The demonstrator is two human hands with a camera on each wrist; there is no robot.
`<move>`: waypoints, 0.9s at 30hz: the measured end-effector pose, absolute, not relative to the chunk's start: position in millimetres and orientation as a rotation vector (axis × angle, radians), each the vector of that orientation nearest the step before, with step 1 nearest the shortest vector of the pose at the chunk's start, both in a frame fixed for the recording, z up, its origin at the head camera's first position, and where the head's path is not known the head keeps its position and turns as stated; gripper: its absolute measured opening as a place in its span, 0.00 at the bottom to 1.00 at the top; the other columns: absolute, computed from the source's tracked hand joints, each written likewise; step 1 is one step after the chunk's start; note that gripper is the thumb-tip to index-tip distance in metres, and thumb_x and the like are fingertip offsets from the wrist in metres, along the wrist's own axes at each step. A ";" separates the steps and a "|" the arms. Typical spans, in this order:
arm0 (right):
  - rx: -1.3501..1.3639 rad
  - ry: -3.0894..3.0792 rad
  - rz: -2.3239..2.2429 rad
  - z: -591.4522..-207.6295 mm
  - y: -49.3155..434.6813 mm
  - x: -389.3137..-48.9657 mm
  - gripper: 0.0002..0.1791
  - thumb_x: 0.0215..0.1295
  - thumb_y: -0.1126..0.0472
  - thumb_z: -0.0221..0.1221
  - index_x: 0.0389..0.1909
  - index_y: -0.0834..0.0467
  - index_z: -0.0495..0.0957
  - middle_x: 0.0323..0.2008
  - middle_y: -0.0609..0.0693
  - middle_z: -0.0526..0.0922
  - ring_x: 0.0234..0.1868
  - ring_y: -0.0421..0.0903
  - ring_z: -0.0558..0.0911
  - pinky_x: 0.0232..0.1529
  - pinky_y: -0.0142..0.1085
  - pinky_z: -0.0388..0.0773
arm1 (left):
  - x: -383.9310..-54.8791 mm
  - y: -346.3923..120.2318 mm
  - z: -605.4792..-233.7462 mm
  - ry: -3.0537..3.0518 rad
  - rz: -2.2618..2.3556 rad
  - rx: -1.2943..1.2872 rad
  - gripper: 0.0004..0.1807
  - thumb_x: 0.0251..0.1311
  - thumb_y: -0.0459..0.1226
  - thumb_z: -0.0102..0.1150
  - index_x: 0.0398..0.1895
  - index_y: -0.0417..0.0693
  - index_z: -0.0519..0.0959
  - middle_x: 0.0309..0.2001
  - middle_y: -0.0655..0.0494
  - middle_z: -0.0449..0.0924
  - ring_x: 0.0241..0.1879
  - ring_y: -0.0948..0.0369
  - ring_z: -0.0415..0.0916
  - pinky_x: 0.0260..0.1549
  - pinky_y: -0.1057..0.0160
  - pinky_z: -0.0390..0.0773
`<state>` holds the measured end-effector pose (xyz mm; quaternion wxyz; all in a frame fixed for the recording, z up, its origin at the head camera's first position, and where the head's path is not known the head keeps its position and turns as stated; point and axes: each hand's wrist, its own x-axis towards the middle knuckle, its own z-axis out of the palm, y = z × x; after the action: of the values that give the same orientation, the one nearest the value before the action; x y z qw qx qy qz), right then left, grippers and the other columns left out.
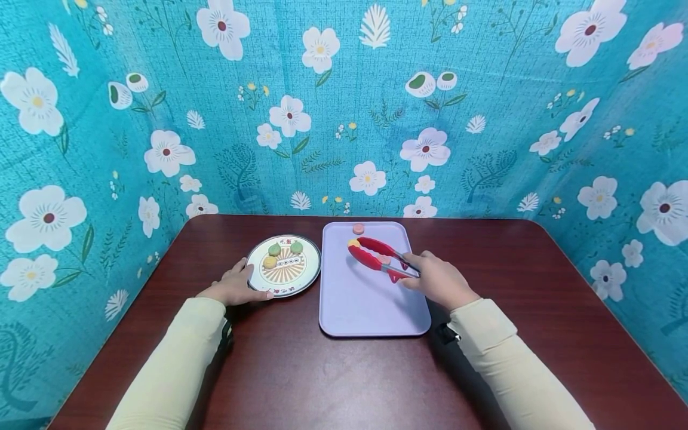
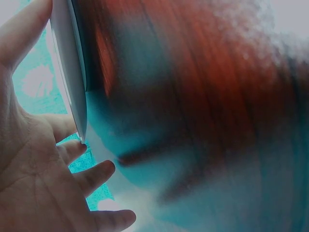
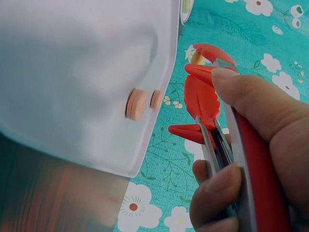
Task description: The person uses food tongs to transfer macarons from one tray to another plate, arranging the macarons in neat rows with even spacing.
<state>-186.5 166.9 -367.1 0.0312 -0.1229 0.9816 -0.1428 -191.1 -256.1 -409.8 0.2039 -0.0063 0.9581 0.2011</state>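
My right hand grips a pair of red-tipped tongs. A yellow macaron is pinched between the tong tips, over the lilac tray. Two pink macarons lie on that tray: one pink macaron by the far edge, the other pink macaron partly behind the tongs in the head view. With fingers spread, my left hand touches the left and near rim of a round patterned plate. The plate bears two green macarons and another yellow macaron.
Plate and tray stand side by side on a dark red-brown table. A turquoise floral cloth hangs behind the table's far edge and along both sides. Dark straps with small devices sit at the wrists.
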 end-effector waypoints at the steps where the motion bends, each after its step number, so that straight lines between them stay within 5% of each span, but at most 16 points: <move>1: -0.383 3.024 -0.442 -366.9 166.0 -186.0 0.38 0.52 0.49 0.71 0.64 0.57 0.72 0.36 0.56 0.75 0.25 0.46 0.72 0.21 0.35 0.71 | -191.2 -256.2 -409.8 2.672 0.561 -0.018 0.63 0.47 0.65 0.64 0.74 0.33 0.47 0.74 0.31 0.36 0.69 0.32 0.42 0.60 0.25 0.45; 27: -0.451 2.992 -0.433 -370.5 141.0 -184.0 0.39 0.53 0.46 0.70 0.67 0.49 0.70 0.37 0.55 0.75 0.27 0.46 0.73 0.23 0.36 0.69 | -190.2 -256.2 -408.2 2.672 0.565 -0.019 0.63 0.48 0.64 0.63 0.74 0.33 0.46 0.73 0.31 0.36 0.69 0.32 0.43 0.59 0.25 0.46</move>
<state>-184.0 141.0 -370.5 0.0427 -0.1474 0.9780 -0.1415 -190.2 -256.2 -408.2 0.2036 -0.0067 0.9578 0.2026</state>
